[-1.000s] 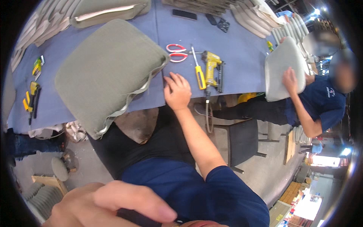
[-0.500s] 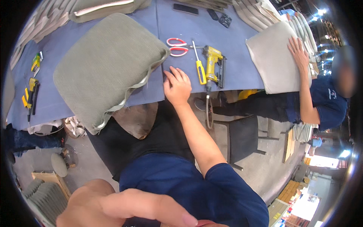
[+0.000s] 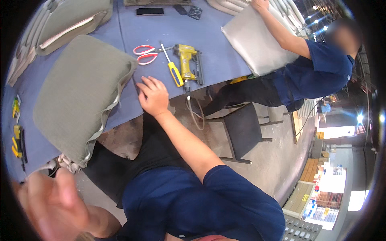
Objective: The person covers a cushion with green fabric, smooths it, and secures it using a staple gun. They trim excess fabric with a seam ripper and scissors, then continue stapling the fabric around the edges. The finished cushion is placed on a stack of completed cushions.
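- My right hand (image 3: 154, 96) lies at the desk (image 3: 217, 60) edge, fingers loosely apart, holding nothing.
- My left hand (image 3: 58, 201) is raised, blurred and curled; I can't tell whether it holds anything.
- The olive cushion (image 3: 80, 92) lies left of my right hand, its near corner overhanging the desk; a careless knock there could tip it off.
- The yellow staple gun (image 3: 186, 62) trails a dangling hose (image 3: 188, 103); a snag could drag it down.
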`<state>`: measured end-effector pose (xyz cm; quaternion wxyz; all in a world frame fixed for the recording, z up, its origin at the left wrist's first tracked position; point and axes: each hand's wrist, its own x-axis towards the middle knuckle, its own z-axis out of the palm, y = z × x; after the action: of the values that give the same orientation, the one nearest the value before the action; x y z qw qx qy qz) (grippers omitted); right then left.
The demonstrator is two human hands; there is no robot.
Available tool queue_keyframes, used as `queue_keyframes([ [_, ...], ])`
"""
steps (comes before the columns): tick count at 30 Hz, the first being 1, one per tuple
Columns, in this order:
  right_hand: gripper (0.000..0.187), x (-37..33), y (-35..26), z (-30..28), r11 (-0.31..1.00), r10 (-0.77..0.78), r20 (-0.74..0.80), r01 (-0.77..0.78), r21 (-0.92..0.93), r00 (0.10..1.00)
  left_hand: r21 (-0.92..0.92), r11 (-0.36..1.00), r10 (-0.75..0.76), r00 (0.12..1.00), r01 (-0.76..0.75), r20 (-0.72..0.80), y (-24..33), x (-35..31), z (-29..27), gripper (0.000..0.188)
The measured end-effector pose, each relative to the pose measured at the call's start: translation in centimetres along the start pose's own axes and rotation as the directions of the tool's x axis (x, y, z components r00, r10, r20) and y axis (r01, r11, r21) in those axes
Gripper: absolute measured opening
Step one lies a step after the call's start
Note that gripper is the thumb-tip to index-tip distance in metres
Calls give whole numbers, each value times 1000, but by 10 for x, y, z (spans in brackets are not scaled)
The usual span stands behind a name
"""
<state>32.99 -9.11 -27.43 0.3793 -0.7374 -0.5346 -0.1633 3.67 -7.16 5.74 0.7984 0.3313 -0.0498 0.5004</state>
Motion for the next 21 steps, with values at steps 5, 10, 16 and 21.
queue_keyframes([
  [5, 30, 1, -2, 3, 1000, -10, 10, 10, 11, 1000, 405, 889, -401, 793, 216, 459, -2, 9, -12, 35],
  [10, 30, -7, 3, 5, 1000, 9, 52, -9, 6, 999, 809, 583, -154, 988, 81, 12, -20, -11, 93, 25],
  [16, 31, -1, 2, 6, 1000, -3, 47, 2, 10, 999, 738, 659, -22, 977, -145, 212, -14, -25, 71, 33],
  [21, 31, -4, 4, 5, 1000, 5, 24, -5, 14, 1000, 559, 820, -16, 973, -120, 231, -18, -33, 52, 17],
])
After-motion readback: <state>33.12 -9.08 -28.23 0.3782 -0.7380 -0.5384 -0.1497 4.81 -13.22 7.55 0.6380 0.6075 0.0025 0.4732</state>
